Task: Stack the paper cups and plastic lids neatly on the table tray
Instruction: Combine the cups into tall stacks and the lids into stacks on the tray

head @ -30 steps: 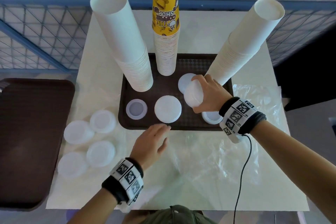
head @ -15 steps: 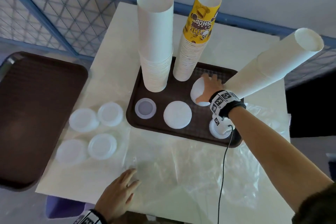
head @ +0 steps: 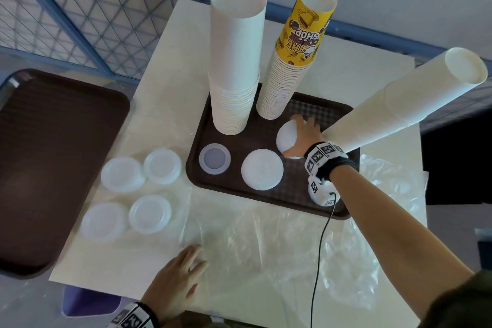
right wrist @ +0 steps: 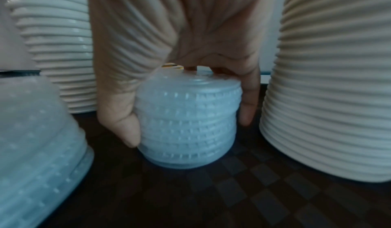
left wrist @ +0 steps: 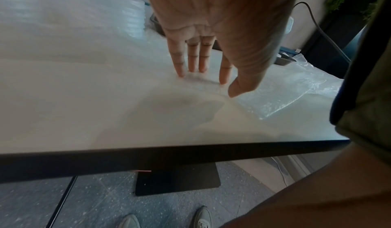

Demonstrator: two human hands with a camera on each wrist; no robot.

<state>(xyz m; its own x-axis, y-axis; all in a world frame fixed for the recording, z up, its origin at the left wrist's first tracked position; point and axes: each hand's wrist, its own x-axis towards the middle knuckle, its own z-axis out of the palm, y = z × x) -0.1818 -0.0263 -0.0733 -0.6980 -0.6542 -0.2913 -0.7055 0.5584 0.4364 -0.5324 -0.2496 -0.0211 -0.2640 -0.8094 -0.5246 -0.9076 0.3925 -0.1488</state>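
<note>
A brown tray [head: 202,162] on the white table carries three tall stacks of paper cups: a white one [head: 235,61], a yellow-topped one [head: 292,61] and a leaning white one [head: 399,104]. My right hand [head: 302,136] grips a short stack of translucent plastic lids [right wrist: 188,123] standing on the tray between the cup stacks. Two more lid stacks [head: 262,169] [head: 214,158] sit on the tray's near side. My left hand [head: 181,271] rests flat with straight fingers [left wrist: 195,61] on the table's near edge, holding nothing.
Several lid stacks [head: 162,166] lie on the table left of the tray. A crumpled clear plastic bag [head: 279,253] covers the near table. A second brown tray [head: 48,162] sits on a surface to the left. A blue mesh railing [head: 80,16] runs behind.
My right hand carried the lid stack deeper into the tray and set it down between the cup stacks. My left hand drew back from the tray to the near table edge.
</note>
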